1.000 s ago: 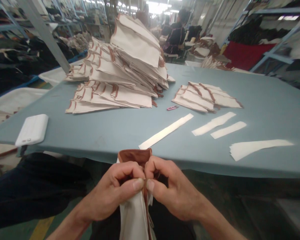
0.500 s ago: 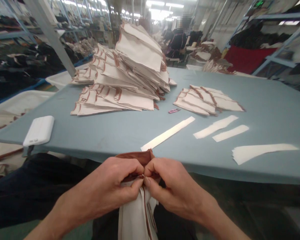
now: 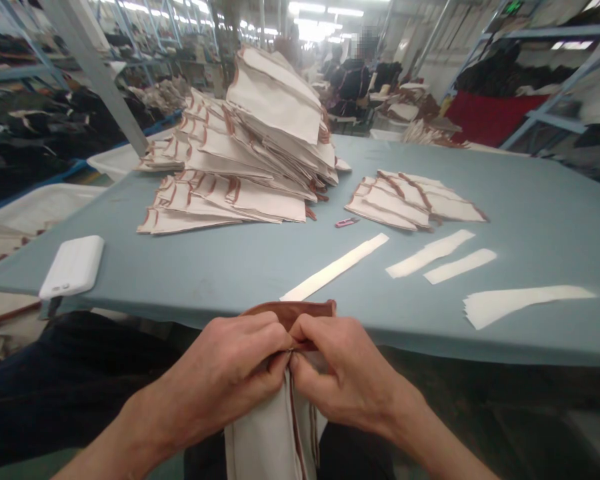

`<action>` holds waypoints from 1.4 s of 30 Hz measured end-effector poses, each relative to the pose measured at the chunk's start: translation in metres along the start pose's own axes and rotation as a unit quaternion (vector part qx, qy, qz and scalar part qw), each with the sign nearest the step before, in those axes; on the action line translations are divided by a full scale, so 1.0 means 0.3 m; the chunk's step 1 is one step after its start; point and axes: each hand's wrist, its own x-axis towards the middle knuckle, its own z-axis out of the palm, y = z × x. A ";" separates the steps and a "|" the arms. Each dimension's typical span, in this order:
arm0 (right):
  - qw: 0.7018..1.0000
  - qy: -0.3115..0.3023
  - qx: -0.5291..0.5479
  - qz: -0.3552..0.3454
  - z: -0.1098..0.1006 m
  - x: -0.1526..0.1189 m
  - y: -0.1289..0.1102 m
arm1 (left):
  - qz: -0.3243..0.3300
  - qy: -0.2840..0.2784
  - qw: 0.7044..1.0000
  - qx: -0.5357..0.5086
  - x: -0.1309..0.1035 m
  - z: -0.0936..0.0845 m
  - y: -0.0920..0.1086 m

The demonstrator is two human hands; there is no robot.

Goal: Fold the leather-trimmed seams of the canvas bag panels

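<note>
Left hand (image 3: 230, 377) and right hand (image 3: 353, 377) both on it, tight pinch grip on one cream, brown-trimmed cloth piece (image 3: 257, 437) by the worktop's (image 3: 205, 270) near edge. Up there: three loose strips (image 3: 430, 254), one pink snipper (image 3: 345, 223).

Pretty packed workshop back there. 2 fluorescent tubes (image 3: 307, 8) run near the top edge, with brighter lights glaring hazily beyond them. There's a pale wall (image 3: 439, 33) on the right, plus a lit green sign (image 3: 514, 8) up high. Blue metal shelving (image 3: 560, 121) stands on that side, with red cloth (image 3: 497, 119) beside it. A grey metal post (image 3: 97, 73) slants across the left, the blue-green table (image 3: 195, 267) spans the middle, and the visible floor (image 3: 35, 468) looks green.
</note>
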 end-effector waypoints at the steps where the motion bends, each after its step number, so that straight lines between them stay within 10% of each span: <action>1: 1.000 0.008 0.002 -0.007 0.001 0.004 -0.002 | 0.007 -0.002 1.000 0.013 -0.006 0.002 -0.006; 9: 0.990 -0.040 0.114 0.069 -0.018 0.011 0.006 | 0.132 0.008 0.984 0.115 -0.050 0.010 -0.060; 19: 0.900 -0.119 0.355 0.226 0.001 0.008 0.056 | 0.172 -0.068 0.959 0.213 -0.060 0.005 -0.097; 33: 0.896 -0.069 0.406 0.164 0.047 -0.038 0.041 | 0.150 0.022 0.983 0.100 -0.023 0.051 -0.079; 37: 0.947 -0.007 0.312 0.076 0.061 -0.049 0.034 | 0.096 0.073 0.991 -0.059 -0.028 0.064 -0.075; 42: 0.987 0.051 0.155 -0.011 0.026 -0.052 0.025 | -0.001 -0.016 0.994 -0.112 -0.017 0.030 -0.060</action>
